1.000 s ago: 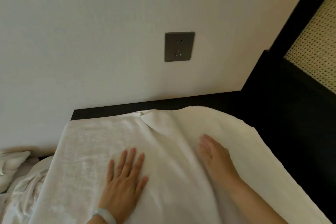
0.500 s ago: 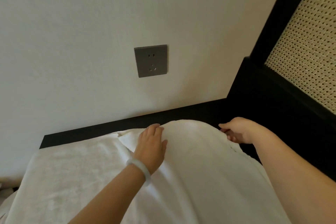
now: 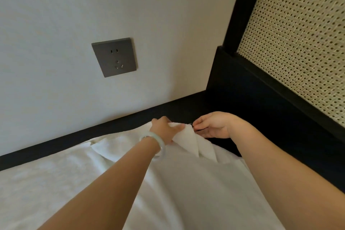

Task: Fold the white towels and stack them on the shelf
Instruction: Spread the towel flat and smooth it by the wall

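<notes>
A large white towel (image 3: 65, 177) lies spread over a dark surface and fills the lower part of the view. My left hand (image 3: 164, 129), with a pale bangle on the wrist, grips the towel's far edge and lifts a folded corner (image 3: 194, 140) off the surface. My right hand (image 3: 212, 127) is just to the right of that corner and pinches its tip between thumb and fingers. Both forearms reach forward over the towel.
A dark surface edge (image 3: 56, 142) runs along the white wall. A grey wall socket (image 3: 114, 57) sits above it. To the right stands a black frame (image 3: 242, 87) with a woven cane panel (image 3: 298, 39), close to my right hand.
Both hands left the flat towel and reached to its far edge. They came together at the far right corner, took hold of it and raised it. The view shifted left and closer.
</notes>
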Motion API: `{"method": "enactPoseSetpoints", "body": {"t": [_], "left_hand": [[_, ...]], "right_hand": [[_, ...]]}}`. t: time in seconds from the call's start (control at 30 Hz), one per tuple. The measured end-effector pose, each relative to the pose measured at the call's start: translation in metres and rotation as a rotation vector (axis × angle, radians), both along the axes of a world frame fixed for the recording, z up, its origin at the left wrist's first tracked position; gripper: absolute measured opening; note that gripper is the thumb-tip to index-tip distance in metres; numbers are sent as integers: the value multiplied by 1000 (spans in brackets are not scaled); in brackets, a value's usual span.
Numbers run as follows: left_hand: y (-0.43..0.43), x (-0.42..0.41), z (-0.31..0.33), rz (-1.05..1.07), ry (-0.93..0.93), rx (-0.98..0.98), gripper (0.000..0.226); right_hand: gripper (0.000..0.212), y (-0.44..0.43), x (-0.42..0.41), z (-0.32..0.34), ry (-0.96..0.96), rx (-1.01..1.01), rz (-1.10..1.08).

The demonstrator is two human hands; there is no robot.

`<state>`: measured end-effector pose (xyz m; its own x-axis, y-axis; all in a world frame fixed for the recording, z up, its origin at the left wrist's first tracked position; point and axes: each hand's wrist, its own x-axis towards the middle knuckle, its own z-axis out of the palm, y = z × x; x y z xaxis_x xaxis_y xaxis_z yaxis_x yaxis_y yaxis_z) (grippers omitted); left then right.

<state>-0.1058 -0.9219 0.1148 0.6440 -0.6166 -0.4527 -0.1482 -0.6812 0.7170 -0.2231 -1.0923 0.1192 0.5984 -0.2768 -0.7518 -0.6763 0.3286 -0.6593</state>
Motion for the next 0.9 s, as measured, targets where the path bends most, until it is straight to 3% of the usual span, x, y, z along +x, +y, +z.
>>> {"method": "enactPoseSetpoints", "body": {"t": [0.07,0.13,0.23,0.33,0.43,0.5,0.53,0.67,0.77,0.83,0.9], "left_hand": [[6,0,-7,19,-107,-3,29],[13,2,-12,72,-100,-106,16],[20,5,-12,145,-23,-242,15],[19,8,-8,181,78,-344,26],[14,14,-6,171,128,-431,34],[6,19,-5,206,159,-496,28],[2,20,-5,217,173,-510,28],[-20,22,-11,134,195,-507,35],[-29,24,-17,47,212,-480,48],[-29,26,-21,29,216,-466,51],[-29,28,-23,47,223,-486,48]], "right_hand": [[35,1,-1,-3,-23,62,-38],[35,4,0,-2,24,34,97],[38,4,7,0,111,-62,384],[27,-2,17,8,101,-172,368],[16,-22,32,30,147,-638,378],[19,-38,46,46,214,-987,386],[20,-45,54,51,231,-1069,350],[18,-58,72,38,182,-999,125],[21,-60,66,13,81,-960,87],[28,-58,56,6,-12,-1017,79],[14,-52,46,4,-46,-1115,7]]}}
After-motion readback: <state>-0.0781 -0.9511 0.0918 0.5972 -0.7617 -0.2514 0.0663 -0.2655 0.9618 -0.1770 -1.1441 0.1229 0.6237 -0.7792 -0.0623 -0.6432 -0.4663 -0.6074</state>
